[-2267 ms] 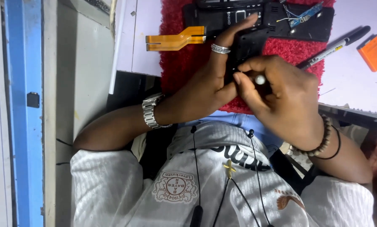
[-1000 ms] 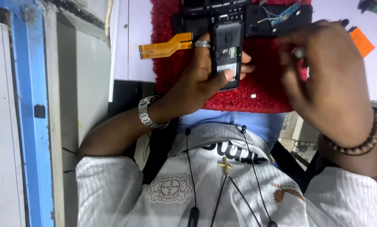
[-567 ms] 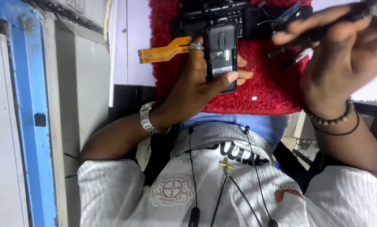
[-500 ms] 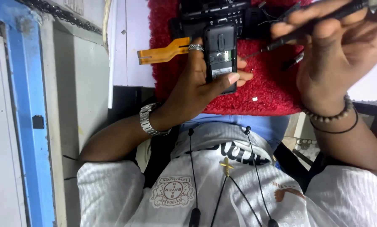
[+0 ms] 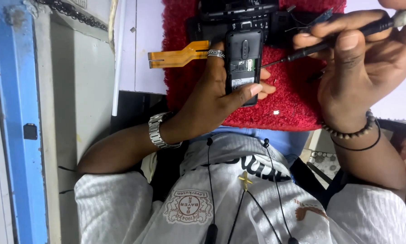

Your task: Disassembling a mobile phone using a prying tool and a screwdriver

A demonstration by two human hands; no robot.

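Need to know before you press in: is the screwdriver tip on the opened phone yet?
Cannot tell. In the head view the screwdriver in the right hand ends right at the edge of the opened phone, held by the left hand; neither gap nor contact shows plainly.

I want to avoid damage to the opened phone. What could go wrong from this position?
1. The screwdriver tip in the right hand points at the exposed inside of the phone; a slip might scratch it.
2. The left hand holds the phone by its edges, so it might tip.
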